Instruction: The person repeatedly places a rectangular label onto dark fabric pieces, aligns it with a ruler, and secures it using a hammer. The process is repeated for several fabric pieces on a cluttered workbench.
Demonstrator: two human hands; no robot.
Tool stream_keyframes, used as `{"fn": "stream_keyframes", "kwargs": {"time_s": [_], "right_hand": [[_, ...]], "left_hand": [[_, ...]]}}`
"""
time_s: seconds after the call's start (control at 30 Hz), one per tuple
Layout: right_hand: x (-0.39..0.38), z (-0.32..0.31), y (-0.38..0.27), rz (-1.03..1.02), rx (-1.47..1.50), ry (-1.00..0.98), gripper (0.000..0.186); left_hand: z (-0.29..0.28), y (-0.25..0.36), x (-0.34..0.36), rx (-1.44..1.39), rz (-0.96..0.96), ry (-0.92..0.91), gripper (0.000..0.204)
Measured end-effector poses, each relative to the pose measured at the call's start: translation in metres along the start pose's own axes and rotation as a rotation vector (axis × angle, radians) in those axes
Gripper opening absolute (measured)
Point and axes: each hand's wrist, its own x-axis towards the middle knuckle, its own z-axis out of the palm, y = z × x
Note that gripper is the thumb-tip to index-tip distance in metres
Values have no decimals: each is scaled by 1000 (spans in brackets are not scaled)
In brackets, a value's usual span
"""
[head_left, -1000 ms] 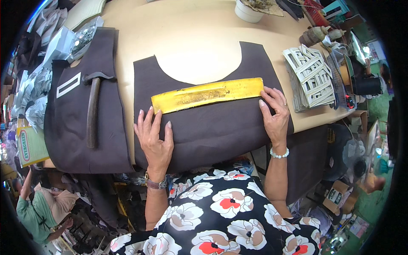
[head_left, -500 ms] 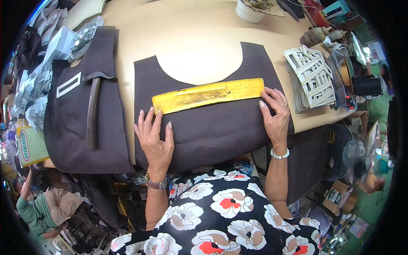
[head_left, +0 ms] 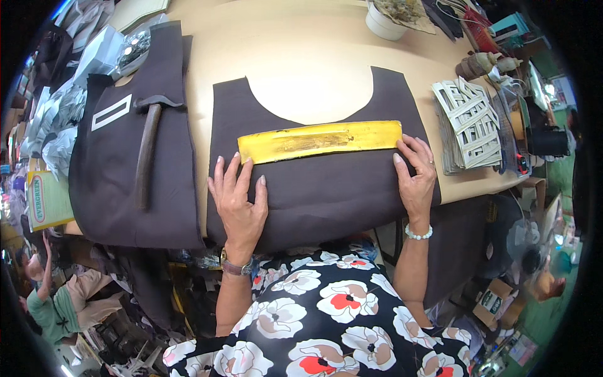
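A long yellow strip (head_left: 314, 139), worn and dark-smudged along its middle, lies across a dark brown cut panel (head_left: 326, 188) with a curved notch at its far side. My left hand (head_left: 237, 198) rests flat on the panel with fingers spread, its fingertips touching the strip's left end. At the strip's right end, my right hand (head_left: 416, 176) has its fingertips on the edge, thumb apart from the fingers. Neither hand grips the strip. To the left, a hammer (head_left: 147, 154) with a wooden handle lies on another dark panel (head_left: 176, 207), beside a pale rectangular frame (head_left: 112, 113).
A stack of pale slotted templates (head_left: 468, 129) stands at the right, near a black thread spool (head_left: 548, 142). Behind are bottles (head_left: 477, 65) and a white tub (head_left: 384, 25). Plastic bags (head_left: 59, 151) crowd the left edge. A person in green (head_left: 53, 314) is at the lower left.
The whole scene has shifted slightly to the right as the view turned. Both hands keep their places at the strip's two ends, and the strip lies as before on the panel.
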Motion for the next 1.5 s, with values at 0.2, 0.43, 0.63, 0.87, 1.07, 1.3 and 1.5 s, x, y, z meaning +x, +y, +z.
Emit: {"fn": "stream_keyframes", "kwargs": {"time_s": [0.2,0.43,0.63,0.87,1.07,1.3,1.5], "right_hand": [[0,0,0,7,2,-2,25],[0,0,-1,2,-8,8,23],[2,1,-16,-153,-347,45,20],[15,6,-28,-214,-469,-8,20],[31,-15,-21,-224,-364,64,16],[51,-51,15,-15,-602,341,19],[61,-48,14,110,-654,331,29]], "left_hand": [[0,0,0,23,-4,-12,37],[1,2,-1,77,-5,-19,36],[-9,20,19,397,206,-129,34],[-4,35,30,446,300,-212,37],[9,43,37,446,375,-159,30],[16,48,41,451,344,-168,26],[15,47,42,413,325,-174,21]]}}
